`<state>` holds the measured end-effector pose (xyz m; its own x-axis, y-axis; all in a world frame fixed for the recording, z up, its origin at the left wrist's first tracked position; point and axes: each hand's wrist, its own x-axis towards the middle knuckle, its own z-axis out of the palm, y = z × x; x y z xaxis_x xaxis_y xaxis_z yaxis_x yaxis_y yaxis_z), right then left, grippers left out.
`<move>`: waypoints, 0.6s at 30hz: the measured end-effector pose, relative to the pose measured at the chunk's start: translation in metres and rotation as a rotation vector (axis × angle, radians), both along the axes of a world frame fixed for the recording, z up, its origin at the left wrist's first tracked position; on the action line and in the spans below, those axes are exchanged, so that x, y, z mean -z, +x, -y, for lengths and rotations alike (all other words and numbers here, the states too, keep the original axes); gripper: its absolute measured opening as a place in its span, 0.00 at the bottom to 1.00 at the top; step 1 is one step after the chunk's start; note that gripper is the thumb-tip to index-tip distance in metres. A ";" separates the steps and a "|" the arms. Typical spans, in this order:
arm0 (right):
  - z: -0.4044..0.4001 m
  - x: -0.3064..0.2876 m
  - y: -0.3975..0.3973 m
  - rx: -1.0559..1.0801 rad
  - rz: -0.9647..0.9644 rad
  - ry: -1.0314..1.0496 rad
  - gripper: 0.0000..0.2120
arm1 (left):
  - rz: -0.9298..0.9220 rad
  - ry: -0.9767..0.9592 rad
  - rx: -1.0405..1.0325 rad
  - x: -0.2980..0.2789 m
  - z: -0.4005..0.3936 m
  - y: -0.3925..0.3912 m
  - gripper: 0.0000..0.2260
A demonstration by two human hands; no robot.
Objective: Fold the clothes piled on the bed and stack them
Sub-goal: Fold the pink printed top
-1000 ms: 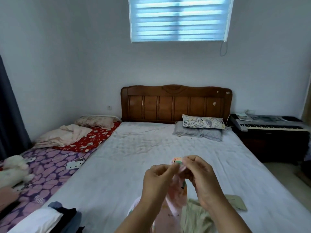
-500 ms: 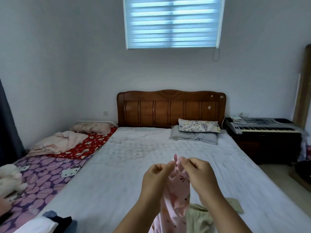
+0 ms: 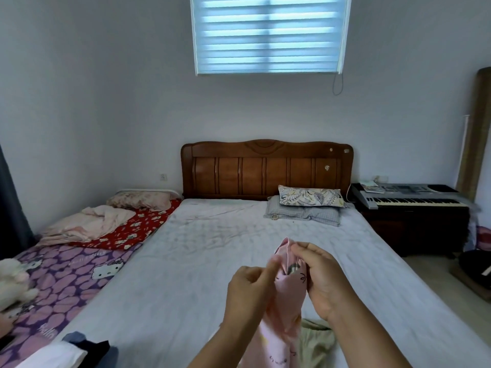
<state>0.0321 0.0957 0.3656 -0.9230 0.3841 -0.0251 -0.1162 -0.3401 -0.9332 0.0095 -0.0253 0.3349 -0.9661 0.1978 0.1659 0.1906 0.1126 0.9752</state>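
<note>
A pale pink printed garment [image 3: 288,296] hangs lifted above the near end of the bed [image 3: 212,248]. My right hand [image 3: 321,277] pinches its top edge. My left hand [image 3: 251,285] grips the cloth just beside it, thumb against the fabric. The garment's lower part drops out of view at the bottom. An olive-green garment [image 3: 316,341] lies crumpled on the sheet under my right forearm. Dark and white clothes [image 3: 79,351] lie at the bottom left corner.
A second bed [image 3: 66,269] with a purple cartoon sheet, red cloth and pink blanket adjoins on the left, with a white plush toy [image 3: 13,282]. Two pillows [image 3: 308,205] lie by the wooden headboard [image 3: 265,168]. An electronic keyboard [image 3: 406,197] stands on the right.
My view has tilted upward. My hands shifted along the pink garment's top edge, the left now a little lower than the right, and the cloth hangs longer between them.
</note>
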 end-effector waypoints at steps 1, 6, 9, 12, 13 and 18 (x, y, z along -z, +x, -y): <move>0.000 0.001 0.000 -0.006 0.004 0.010 0.11 | -0.035 -0.064 0.014 0.003 -0.001 -0.001 0.24; -0.002 0.005 -0.004 0.096 -0.008 0.013 0.10 | -0.283 -0.370 -0.097 0.026 0.000 -0.013 0.10; -0.005 0.007 0.000 0.070 0.002 0.253 0.09 | -0.515 -0.344 -0.203 0.037 0.005 -0.018 0.05; -0.009 0.014 0.002 0.073 0.063 0.770 0.14 | -0.609 -0.236 -0.221 0.037 0.007 -0.016 0.05; -0.009 0.017 0.001 0.126 0.070 0.944 0.13 | -0.628 -0.214 -0.220 0.035 0.007 -0.015 0.06; -0.015 0.033 -0.007 0.311 -0.247 1.430 0.15 | -0.547 -0.181 -0.188 0.031 0.009 -0.015 0.15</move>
